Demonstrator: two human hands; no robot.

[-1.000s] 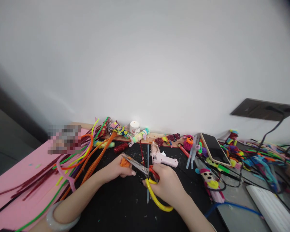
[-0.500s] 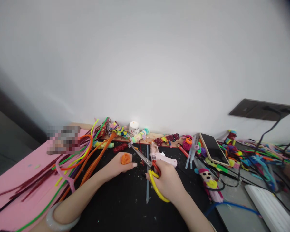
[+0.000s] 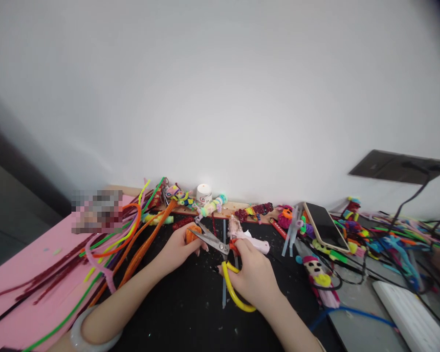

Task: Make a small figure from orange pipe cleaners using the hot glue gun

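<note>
My left hand is closed around a small orange fuzzy piece, which looks like coiled pipe cleaner. My right hand grips scissors with one yellow and one red handle. Their blades are parted and reach left to the orange piece, one blade lying across its front. Whether the blades bite into it, I cannot tell. Just beyond the right hand lies a pale pink glue gun with a crusted nozzle. A translucent glue stick rests on the black mat below the scissors.
Pipe cleaners in several colours spread over the pink surface at left. Along the wall stand a white paper cup and several fuzzy figures. To the right are a phone, a fuzzy doll, black cables and a white power strip.
The scissors have turned and their blades have come onto the orange piece. My left hand has tilted the piece and moved it slightly upward.
</note>
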